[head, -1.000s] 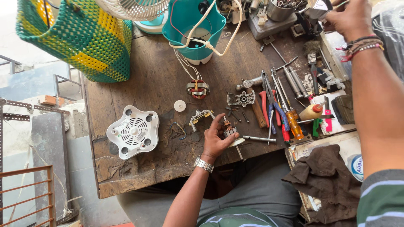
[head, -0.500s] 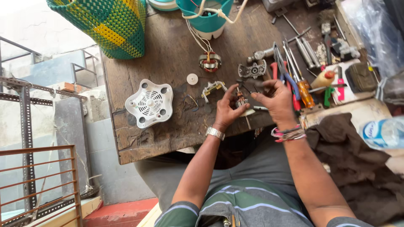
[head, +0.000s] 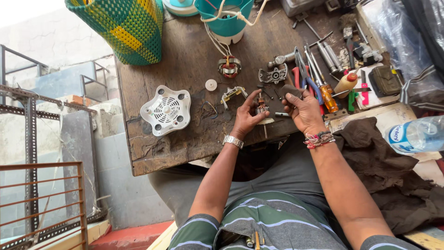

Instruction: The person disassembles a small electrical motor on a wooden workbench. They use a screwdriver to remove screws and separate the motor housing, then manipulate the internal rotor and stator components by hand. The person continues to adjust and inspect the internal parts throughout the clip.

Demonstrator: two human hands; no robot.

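Both hands have drawn slightly apart since half a second ago, when they were bunched close over the small part; a second ago the right hand was up at the far right of the tabletop. Nearest the camera, at the bottom of the frame, lie a striped shirt and grey trousers, with a brown cloth (head: 374,157) to the right and a clear plastic bottle (head: 416,134) beside it. Just above centre, the left hand (head: 247,118), with a metal watch at its wrist, has its grip closed around a small motor rotor (head: 262,107), a copper-wound piece standing at the near edge of the tabletop (head: 185,69). The right hand (head: 305,111), with beaded bands at the wrist, is closed on a dark flat piece (head: 290,90); what it is cannot be made out. The worn, stained wooden tabletop carries a white vented fan cover (head: 165,110) left of centre, a copper-wound stator (head: 229,66), a metal bracket (head: 274,74), and pliers and screwdrivers (head: 319,78) toward the upper right. Farther off, a teal appliance body (head: 224,16) and a green and yellow woven basket (head: 125,25) are cut off by the top edge. Rusted metal racks and a pale wall fill the left side.
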